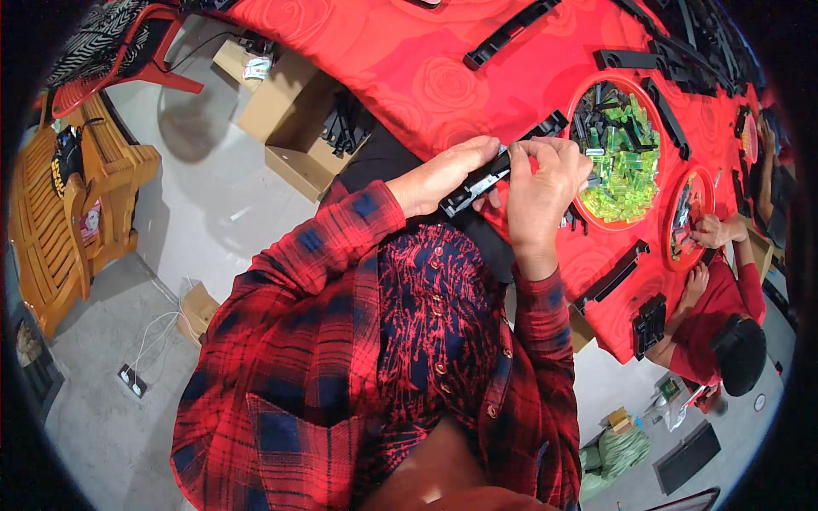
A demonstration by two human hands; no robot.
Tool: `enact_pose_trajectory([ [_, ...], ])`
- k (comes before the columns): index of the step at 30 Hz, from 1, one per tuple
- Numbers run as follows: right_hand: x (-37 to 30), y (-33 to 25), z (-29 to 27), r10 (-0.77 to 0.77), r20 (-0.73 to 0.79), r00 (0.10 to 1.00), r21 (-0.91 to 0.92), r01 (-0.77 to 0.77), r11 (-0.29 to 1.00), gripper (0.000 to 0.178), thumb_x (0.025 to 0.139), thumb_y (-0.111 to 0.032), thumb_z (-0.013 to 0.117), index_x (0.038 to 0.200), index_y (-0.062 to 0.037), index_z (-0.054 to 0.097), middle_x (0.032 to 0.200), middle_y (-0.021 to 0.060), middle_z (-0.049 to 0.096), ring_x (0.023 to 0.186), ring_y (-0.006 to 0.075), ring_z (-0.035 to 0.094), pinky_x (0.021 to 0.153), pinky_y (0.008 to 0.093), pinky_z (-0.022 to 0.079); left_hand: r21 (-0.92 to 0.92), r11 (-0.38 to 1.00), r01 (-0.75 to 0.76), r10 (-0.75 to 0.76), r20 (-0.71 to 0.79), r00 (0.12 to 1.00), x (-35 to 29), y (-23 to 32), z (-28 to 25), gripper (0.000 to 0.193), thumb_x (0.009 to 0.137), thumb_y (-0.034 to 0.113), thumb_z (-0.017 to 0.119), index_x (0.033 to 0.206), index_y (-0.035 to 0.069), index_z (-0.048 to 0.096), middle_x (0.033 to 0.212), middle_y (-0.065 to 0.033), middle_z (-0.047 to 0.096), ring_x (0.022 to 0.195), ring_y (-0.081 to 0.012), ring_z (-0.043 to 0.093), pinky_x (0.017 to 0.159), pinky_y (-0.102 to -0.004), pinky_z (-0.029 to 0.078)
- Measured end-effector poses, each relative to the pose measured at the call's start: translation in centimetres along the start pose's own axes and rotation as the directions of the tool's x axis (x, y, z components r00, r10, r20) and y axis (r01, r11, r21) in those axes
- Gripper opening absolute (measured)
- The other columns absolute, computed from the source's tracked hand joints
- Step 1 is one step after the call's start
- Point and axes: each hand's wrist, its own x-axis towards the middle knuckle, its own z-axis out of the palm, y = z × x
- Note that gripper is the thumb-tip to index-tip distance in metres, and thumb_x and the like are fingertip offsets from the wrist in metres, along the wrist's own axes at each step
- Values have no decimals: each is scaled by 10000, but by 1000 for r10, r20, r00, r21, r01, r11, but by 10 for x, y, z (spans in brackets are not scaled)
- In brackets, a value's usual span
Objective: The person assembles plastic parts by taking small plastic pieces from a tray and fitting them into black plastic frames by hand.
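My left hand (450,175) is closed around a long black plastic strip (487,180), which slants up to the right above the near edge of the red-covered table. Along its lower end the strip has a raised frame with pale glints. My right hand (545,183) is pinched at the strip's middle, fingertips pressed down on it. Whatever lies between those fingertips is hidden. Just right of that hand stands a round red basket (579,95). Translucent yellow-green pieces (626,162) fill most of it, with small black pieces (596,111) at its far left.
More black strips (511,34) lie on the red tablecloth (383,51). A co-worker's hand (711,232) reaches into a second red basket (669,247) at right. An open cardboard box (285,111) holding black parts stands below the table's left edge, beyond it a wooden bench (72,221).
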Motion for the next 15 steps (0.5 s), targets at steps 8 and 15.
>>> enact_pose_trajectory([
  [8, 1, 5, 0, 23, 41, 999, -19, -22, 1000, 58, 787, -107, 752, 821, -64, 737, 991, 63, 628, 1036, 296, 500, 904, 436, 364, 201, 978, -49, 63, -59, 996, -6, 0, 15, 200, 1037, 196, 500, 1108, 10, 507, 843, -51, 617, 690, -127, 629, 627, -281, 525],
  [15, 3, 5, 1, 35, 77, 996, 19, -36, 999, 67, 807, -123, 743, 827, -60, 741, 984, 75, 639, 1021, 295, 512, 896, 431, 368, 454, 890, 48, 49, -199, 979, -8, 4, 23, 213, 1043, 218, 490, 1091, 11, 509, 810, -62, 624, 642, -135, 613, 594, -286, 512],
])
